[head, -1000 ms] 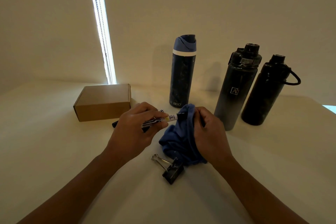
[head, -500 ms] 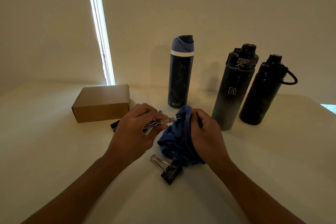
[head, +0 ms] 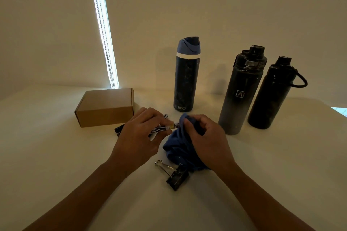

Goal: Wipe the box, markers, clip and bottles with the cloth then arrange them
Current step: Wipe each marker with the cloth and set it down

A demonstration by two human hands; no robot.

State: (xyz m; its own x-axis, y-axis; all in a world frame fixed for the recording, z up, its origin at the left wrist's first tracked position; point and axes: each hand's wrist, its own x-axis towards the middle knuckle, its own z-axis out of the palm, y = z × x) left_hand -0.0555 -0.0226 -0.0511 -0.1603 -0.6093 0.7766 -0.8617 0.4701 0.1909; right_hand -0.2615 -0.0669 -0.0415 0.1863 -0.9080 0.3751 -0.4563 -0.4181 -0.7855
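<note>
I see my left hand [head: 137, 140] pinching the markers [head: 161, 129], their tips entering the blue cloth [head: 180, 148] that my right hand [head: 208, 142] grips.

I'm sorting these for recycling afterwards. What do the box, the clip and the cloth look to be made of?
The box looks like plain brown cardboard: matte, with folded flap edges. The clip seems to be metal: a dark body with thin, shiny wire handles. The cloth is soft blue fabric, bunched in limp folds; the fibre cannot be told.
</note>
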